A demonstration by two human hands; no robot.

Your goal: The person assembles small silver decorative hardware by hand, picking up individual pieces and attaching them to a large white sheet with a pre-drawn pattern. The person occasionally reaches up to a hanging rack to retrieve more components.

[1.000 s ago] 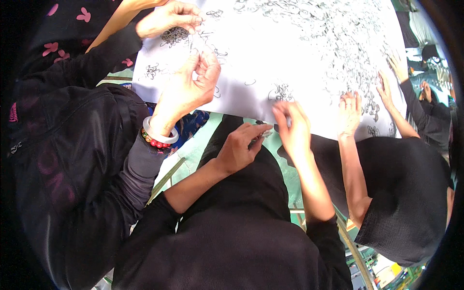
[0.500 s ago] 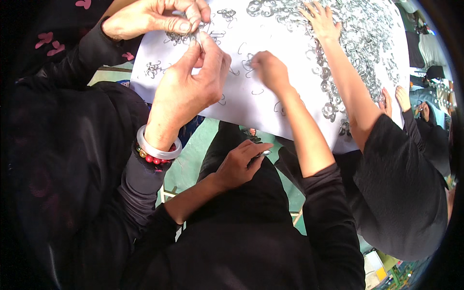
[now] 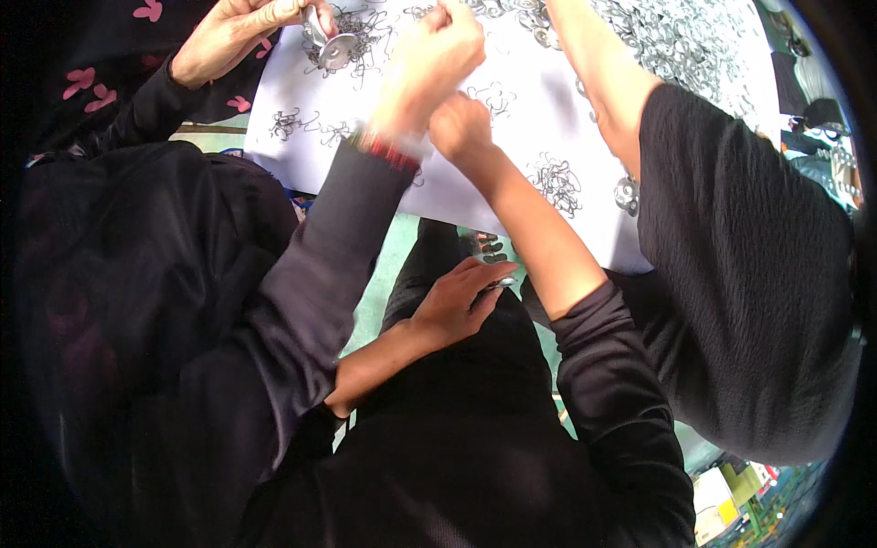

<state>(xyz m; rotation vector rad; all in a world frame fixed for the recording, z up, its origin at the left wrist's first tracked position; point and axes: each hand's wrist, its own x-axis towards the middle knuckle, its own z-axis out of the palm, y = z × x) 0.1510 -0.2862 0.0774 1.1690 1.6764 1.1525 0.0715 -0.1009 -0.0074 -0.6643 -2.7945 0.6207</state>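
In the head view, we are stretching our right hand (image 3: 461,128) farther onto the white sheet (image 3: 557,100) than a moment ago, fingers curled; we cannot tell whether it is holding anything. Below the sheet's near edge, our left hand (image 3: 452,306) is still pinching a small metal piece (image 3: 500,282).

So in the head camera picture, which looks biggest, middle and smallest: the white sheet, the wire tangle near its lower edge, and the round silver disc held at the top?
1. White sheet, by far the largest.
2. Wire tangle.
3. Silver disc, only slightly smaller than the tangle, so these two are nearly alike.
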